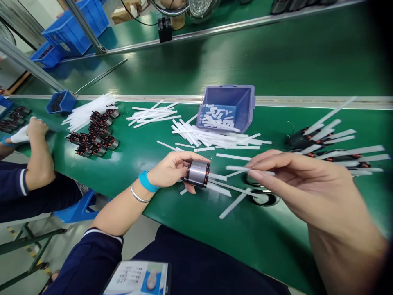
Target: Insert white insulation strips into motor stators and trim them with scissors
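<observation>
My left hand (172, 167) is closed around a small metal stator (197, 173) with copper windings, held just above the green table (184, 213). Several white strips stick out of the stator's right end. My right hand (294, 180) pinches one thin white strip (238, 168) between thumb and fingers, its tip pointing left toward the stator. More loose white strips (215, 137) lie on the table behind my hands.
A purple bin (229, 106) holding short white pieces stands behind. Finished stators with strips (331, 143) lie at right. A cluster of stators (93, 137) and strip piles (153, 112) lie at left. A co-worker's arm (37, 155) rests far left. Blue crates (76, 26) stand at back.
</observation>
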Motion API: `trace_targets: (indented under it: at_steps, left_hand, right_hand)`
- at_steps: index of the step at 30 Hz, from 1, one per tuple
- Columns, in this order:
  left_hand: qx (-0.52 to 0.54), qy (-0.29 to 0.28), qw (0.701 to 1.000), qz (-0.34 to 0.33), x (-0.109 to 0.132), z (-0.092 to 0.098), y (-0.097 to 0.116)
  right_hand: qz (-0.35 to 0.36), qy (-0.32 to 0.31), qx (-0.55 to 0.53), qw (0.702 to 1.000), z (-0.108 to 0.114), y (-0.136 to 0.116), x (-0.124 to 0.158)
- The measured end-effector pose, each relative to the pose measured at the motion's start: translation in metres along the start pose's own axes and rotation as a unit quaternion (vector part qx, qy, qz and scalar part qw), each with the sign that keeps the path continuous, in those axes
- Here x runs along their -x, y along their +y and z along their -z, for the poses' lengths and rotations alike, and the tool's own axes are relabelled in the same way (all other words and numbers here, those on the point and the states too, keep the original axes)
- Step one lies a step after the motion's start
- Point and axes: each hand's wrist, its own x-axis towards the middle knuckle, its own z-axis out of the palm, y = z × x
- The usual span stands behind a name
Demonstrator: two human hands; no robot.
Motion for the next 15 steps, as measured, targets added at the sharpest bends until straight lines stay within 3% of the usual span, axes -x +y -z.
trace_targets:
  at_steps: [4,10,15]
  left_hand:
    - [0.022,-0.015,0.999,0.02,-0.001,-0.003,-0.006]
    - [0.036,-0.01,0.999,0.034,0.001,-0.012,-0.011]
    - [-0.023,0.059,0.998,0.014,-0.011,-0.023,-0.02]
  right_hand:
    - [0.035,-0.075,0.055,0.995,-0.012,0.006,0.006]
    - [-0.002,0.051,0.091,0.995,-0.039,0.03,0.015]
    - [0.02,0.062,0.11,0.992,-0.035,0.042,0.024]
